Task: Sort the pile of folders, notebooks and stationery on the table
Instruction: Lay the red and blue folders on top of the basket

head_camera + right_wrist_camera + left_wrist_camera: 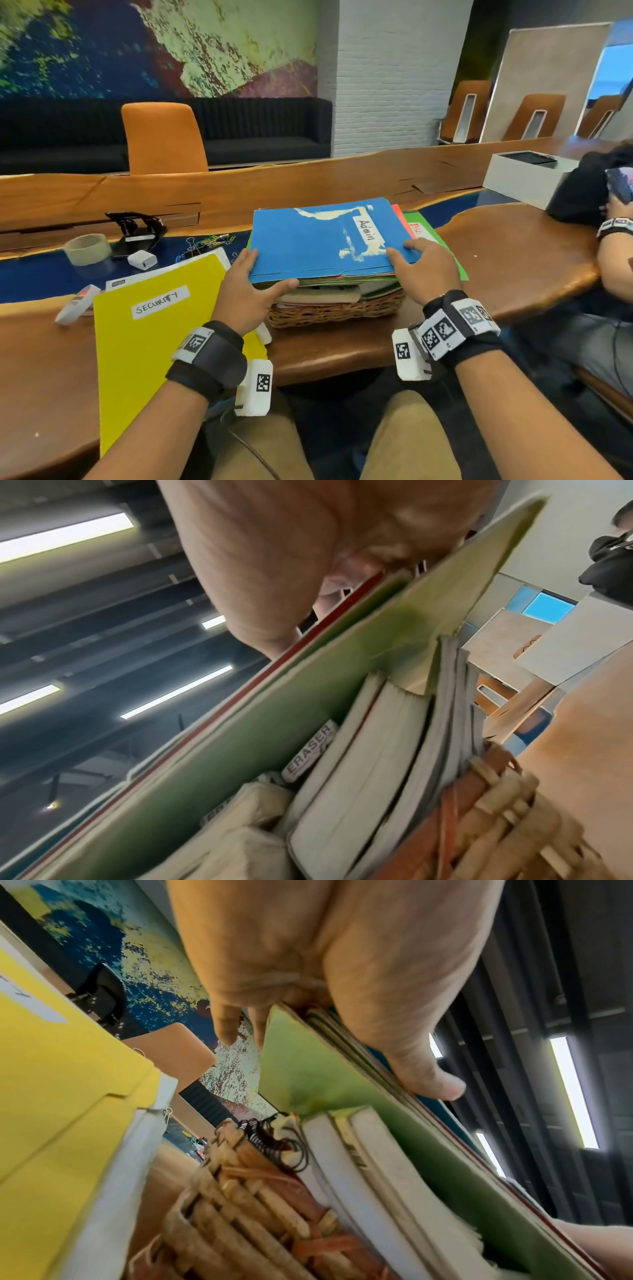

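Observation:
A blue folder (318,236) labelled "Admin" tops a stack of folders in a wicker basket (335,313). My left hand (260,286) cups the stack's near left corner, fingers straight along the left edge and thumb along the front edge. My right hand (407,253) rests flat on the blue folder's near right corner. The left wrist view shows my left hand (308,988) at the corner of a green folder (325,1083), above notebooks (359,1177). In the right wrist view my right hand (274,574) lies over the folders, with an eraser (310,753) and books (369,764) below. A yellow "SECURITY" folder (154,342) lies at the left.
A tape roll (88,248), a black hole punch (137,228), a small white block (142,259) and binder clips (205,241) lie behind the yellow folder. Another person (613,246) sits at the right, near a white box (527,178). An orange chair (162,137) stands across the table.

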Demonstrator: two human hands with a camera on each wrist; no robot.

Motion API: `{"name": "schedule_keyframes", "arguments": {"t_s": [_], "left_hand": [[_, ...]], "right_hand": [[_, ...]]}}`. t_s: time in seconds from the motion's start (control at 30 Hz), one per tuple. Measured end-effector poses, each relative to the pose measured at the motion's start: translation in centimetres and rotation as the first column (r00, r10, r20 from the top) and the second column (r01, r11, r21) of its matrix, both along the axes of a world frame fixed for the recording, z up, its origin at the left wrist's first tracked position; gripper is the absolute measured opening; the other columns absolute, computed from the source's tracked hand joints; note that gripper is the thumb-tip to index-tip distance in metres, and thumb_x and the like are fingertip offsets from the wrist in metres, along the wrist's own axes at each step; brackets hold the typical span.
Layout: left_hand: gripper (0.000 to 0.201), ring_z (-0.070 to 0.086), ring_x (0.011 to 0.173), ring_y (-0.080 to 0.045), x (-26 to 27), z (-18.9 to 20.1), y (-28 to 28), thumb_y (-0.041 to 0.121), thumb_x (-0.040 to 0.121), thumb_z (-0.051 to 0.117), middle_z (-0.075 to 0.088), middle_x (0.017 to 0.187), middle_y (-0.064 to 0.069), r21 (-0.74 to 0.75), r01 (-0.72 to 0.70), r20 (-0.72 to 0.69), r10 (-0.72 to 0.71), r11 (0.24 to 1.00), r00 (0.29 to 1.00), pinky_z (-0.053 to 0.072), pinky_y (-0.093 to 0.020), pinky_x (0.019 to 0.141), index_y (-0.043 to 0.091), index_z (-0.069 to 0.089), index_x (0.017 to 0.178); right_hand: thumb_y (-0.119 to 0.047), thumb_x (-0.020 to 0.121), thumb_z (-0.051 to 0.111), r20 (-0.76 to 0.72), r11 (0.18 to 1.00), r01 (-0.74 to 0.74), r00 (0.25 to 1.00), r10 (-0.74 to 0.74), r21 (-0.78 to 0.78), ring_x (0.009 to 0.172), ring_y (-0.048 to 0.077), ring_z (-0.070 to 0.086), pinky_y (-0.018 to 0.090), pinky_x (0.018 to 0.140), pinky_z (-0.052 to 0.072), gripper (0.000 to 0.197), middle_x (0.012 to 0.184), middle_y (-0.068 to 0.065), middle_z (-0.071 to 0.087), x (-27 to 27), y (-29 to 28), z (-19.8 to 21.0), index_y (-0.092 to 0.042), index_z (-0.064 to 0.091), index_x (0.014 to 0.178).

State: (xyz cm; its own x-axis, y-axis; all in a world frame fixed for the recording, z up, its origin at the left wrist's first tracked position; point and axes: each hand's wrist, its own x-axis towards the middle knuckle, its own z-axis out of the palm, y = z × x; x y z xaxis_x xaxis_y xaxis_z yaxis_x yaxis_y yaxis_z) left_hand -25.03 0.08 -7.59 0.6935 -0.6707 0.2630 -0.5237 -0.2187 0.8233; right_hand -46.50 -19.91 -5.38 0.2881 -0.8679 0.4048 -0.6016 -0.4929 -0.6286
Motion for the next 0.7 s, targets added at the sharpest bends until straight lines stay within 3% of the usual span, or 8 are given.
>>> {"name": "schedule_keyframes", "arguments": {"t_s": [0.07, 0.17, 0.27, 0.4, 0.53, 0.63, 0.7], "left_hand": [[0.132, 0.038, 0.138, -0.021, 0.3, -0.2, -0.1, 0.091, 0.049, 0.064, 0.039, 0.151, -0.001, -0.006, 0.013, -0.015, -0.013, 1.0, 1.0, 0.038, -0.044, 0.113, 0.016, 0.031, 0.152], [0.12, 0.053, 0.12, -0.018, 0.4, -0.1, 0.0, 0.09, 0.052, 0.063, 0.054, 0.13, 0.002, -0.062, 0.019, -0.016, -0.02, 0.998, 1.0, 0.051, -0.04, 0.099, 0.019, 0.039, 0.146], [0.114, 0.049, 0.124, -0.02, 0.6, -0.1, 0.0, 0.082, 0.06, 0.065, 0.051, 0.137, 0.0, -0.052, 0.003, 0.001, -0.003, 0.999, 1.0, 0.047, -0.043, 0.104, 0.016, 0.037, 0.149], [0.12, 0.043, 0.133, -0.021, 1.0, -0.7, 0.0, 0.091, 0.056, 0.059, 0.046, 0.146, -0.001, -0.025, -0.017, 0.015, 0.017, 1.0, 1.0, 0.043, -0.047, 0.108, 0.016, 0.04, 0.148], [0.105, 0.035, 0.141, -0.02, 0.7, -0.4, 0.0, 0.072, 0.066, 0.064, 0.038, 0.154, -0.002, -0.03, -0.015, 0.021, 0.016, 0.999, 1.0, 0.035, -0.046, 0.114, 0.013, 0.039, 0.149], [0.097, 0.038, 0.135, -0.015, 0.3, 0.2, 0.2, 0.066, 0.071, 0.063, 0.043, 0.148, 0.003, -0.067, 0.008, 0.022, -0.007, 0.998, 1.0, 0.036, -0.036, 0.114, 0.013, 0.039, 0.148], [0.074, 0.043, 0.121, -0.005, -0.2, 1.1, 0.4, 0.057, 0.081, 0.062, 0.049, 0.129, 0.019, -0.107, 0.029, 0.021, -0.027, 0.994, 0.999, 0.038, -0.02, 0.103, 0.022, 0.044, 0.144]], "right_hand": [[-0.048, 0.088, 0.063, 0.029, 1.0, 0.008, 1.0, -0.008, -0.009, 0.116, 0.027, 0.056, 0.045, 0.1, 0.046, 0.046, 0.124, 0.005, 0.065, 0.0, 0.1, -0.1, -0.015, 0.067, 0.12], [-0.046, 0.089, 0.064, 0.065, 1.0, 0.01, 0.998, -0.009, -0.013, 0.114, 0.027, 0.056, 0.044, 0.1, 0.047, 0.044, 0.122, 0.006, 0.066, -0.2, 0.3, -0.3, -0.014, 0.067, 0.119], [-0.042, 0.09, 0.064, 0.095, 1.0, 0.017, 0.995, -0.015, -0.025, 0.111, 0.026, 0.057, 0.039, 0.097, 0.048, 0.04, 0.12, 0.006, 0.066, -0.3, 0.8, -0.3, -0.014, 0.068, 0.117], [-0.037, 0.091, 0.063, 0.143, 0.997, 0.064, 0.988, -0.057, -0.042, 0.107, 0.023, 0.059, 0.032, 0.09, 0.046, 0.032, 0.116, 0.004, 0.068, -0.5, 1.4, -0.3, -0.015, 0.071, 0.113], [-0.034, 0.091, 0.063, 0.167, 0.994, 0.086, 0.983, -0.073, -0.073, 0.104, 0.023, 0.059, 0.031, 0.086, 0.045, 0.027, 0.112, 0.004, 0.069, -0.6, 1.5, -0.4, -0.015, 0.072, 0.106], [-0.038, 0.09, 0.063, 0.116, 0.98, 0.092, 0.991, -0.072, -0.178, 0.11, 0.024, 0.053, 0.04, 0.098, 0.043, 0.026, 0.113, 0.003, 0.067, 0.1, 1.9, -0.1, -0.017, 0.071, 0.103], [-0.039, 0.089, 0.063, 0.092, 0.968, 0.065, 0.995, -0.043, -0.244, 0.117, 0.024, 0.051, 0.046, 0.106, 0.036, 0.026, 0.118, 0.002, 0.065, 1.1, 2.5, 0.6, -0.018, 0.07, 0.102]]}}
